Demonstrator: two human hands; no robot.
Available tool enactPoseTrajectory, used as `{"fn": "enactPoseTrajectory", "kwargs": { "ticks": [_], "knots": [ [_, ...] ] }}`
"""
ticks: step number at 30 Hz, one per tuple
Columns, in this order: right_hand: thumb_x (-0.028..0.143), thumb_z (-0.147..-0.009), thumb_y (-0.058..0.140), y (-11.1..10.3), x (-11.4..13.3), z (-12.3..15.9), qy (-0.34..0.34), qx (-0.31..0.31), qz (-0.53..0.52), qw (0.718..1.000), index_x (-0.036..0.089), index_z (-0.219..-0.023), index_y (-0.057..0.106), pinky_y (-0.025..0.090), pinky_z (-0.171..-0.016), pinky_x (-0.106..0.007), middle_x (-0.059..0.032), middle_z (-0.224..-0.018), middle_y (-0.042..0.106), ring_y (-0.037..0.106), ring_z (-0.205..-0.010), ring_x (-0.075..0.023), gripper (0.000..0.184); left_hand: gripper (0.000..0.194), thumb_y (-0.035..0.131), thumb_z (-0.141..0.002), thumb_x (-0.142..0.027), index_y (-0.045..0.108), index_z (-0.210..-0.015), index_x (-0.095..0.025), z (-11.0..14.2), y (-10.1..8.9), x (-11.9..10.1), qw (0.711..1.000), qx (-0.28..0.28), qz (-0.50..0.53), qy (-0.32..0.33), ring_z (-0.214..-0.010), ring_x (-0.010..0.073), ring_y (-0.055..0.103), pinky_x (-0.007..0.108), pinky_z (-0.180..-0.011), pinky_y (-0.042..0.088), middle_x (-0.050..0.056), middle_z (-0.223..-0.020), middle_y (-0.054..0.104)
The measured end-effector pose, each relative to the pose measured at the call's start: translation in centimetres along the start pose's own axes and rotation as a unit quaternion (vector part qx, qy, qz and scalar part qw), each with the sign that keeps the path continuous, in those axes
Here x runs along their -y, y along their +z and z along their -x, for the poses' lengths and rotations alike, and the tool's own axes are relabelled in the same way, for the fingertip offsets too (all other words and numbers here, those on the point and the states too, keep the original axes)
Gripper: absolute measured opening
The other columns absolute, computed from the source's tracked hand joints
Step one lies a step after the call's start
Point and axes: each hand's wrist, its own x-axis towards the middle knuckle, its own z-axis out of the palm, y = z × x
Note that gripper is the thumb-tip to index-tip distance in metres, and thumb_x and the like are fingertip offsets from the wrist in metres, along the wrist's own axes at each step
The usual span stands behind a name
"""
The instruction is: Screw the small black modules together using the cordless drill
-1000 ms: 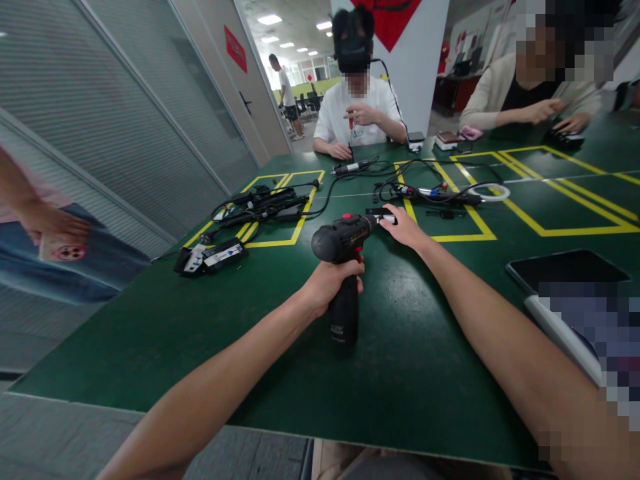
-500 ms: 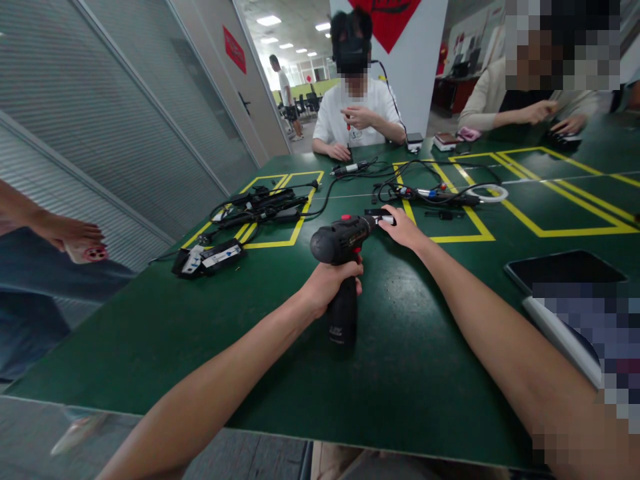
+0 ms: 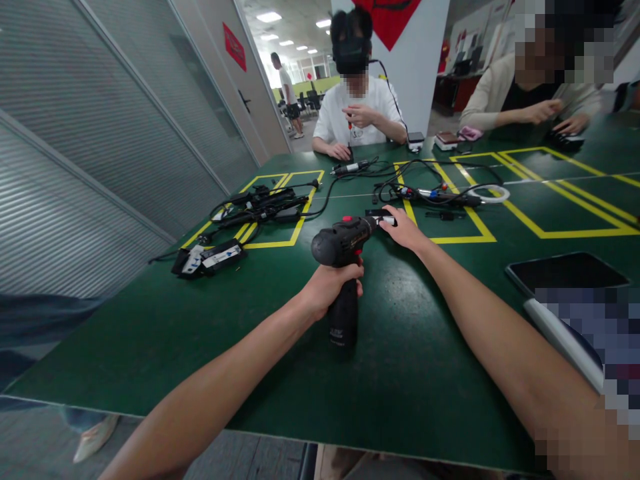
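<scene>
L hand [image 3: 327, 287] curled round matte-blk drill [image 3: 341, 245], R hand [image 3: 404, 229] pinching flat blk/white pc [image 3: 385, 219] at its tip.

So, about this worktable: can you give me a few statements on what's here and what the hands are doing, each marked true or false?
1. The left hand grips the black drill. True.
2. The right hand is wrapped around the drill's handle. False: the right hand is beyond the drill's front end, at a small white piece.
3. The tabletop is green. True.
4. The person across the table wears a straw hat. False: that person wears a black headset.
5. Black cables lie heaped on the tabletop's left side. True.
</scene>
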Motion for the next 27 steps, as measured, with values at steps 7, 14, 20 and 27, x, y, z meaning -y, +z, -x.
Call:
{"fn": "enactPoseTrajectory", "kwargs": {
  "ticks": [7,14,20,27],
  "knots": [
    [0.041,-0.087,0.052,0.46,-0.62,-0.22,-0.018,-0.012,-0.011,1.0,0.024,-0.134,0.052,0.045,-0.098,-0.045,-0.0116,-0.119,0.054,0.057,-0.108,-0.0285,0.049,0.02,0.063,-0.07,-0.02,0.056,-0.087,-0.014,-0.1,-0.12,0.16,1.0,-0.004,-0.005,-0.006,-0.05,0.0088,0.056,0.022,-0.052,0.041,-0.001,-0.07,0.055],
    [0.041,-0.087,0.053,0.32,-0.64,-0.17,-0.023,-0.013,-0.018,0.999,0.024,-0.133,0.053,0.044,-0.1,-0.046,-0.0121,-0.121,0.055,0.056,-0.11,-0.0293,0.05,0.02,0.064,-0.07,-0.02,0.055,-0.087,-0.014,-0.09,-0.03,0.08,1.0,-0.006,-0.006,-0.006,-0.05,0.0088,0.056,0.022,-0.052,0.042,-0.002,-0.071,0.054],
    [0.041,-0.087,0.052,0.29,-0.31,0.04,-0.013,-0.012,-0.007,1.0,0.024,-0.134,0.052,0.045,-0.099,-0.047,-0.0124,-0.121,0.054,0.057,-0.109,-0.0297,0.05,0.019,0.064,-0.072,-0.02,0.055,-0.087,-0.013,-0.1,-0.02,0.05,1.0,0.005,-0.008,-0.003,-0.05,0.0083,0.056,0.023,-0.054,0.042,-0.002,-0.072,0.054],
    [0.04,-0.087,0.053,0.33,-0.41,0.19,-0.017,-0.015,-0.02,1.0,0.024,-0.135,0.052,0.044,-0.101,-0.046,-0.0123,-0.124,0.054,0.056,-0.112,-0.0291,0.05,0.019,0.062,-0.07,-0.018,0.054,-0.087,-0.014,-0.02,0.24,-0.09,1.0,0.015,-0.012,0.009,-0.05,0.0077,0.057,0.023,-0.052,0.042,-0.001,-0.078,0.055]
  ]
}}
